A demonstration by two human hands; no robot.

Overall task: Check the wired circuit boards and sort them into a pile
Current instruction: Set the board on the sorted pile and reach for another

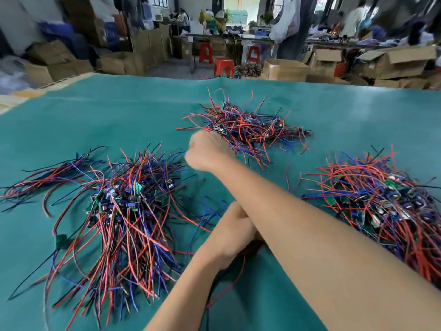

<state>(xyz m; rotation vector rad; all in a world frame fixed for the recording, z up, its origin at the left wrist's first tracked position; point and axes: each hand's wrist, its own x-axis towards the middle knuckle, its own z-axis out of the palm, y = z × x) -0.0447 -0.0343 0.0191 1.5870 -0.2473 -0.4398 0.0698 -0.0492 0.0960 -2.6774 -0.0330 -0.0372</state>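
The right hand (208, 149), curled, reaches the far pile (248, 125); its contents are hidden. The left hand (235, 231) grips wires (248, 250) under the crossing forearm. Loose leads could snag and drag neighbouring boards between piles.

The left hand (235, 231) is half covered by the crossing right forearm, so its grip is unclear. The right hand (207, 151) is blurred, fingers indistinct. The right-hand pile (381, 206) runs off the edge. Background workers are smeared

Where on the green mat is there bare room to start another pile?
Widest bare patch: far-left green mat, beyond the near-left heap of red, blue and black wired boards. Another far right, between the far middle heap and the right heap. Crowded: the near centre, where both forearms cross.
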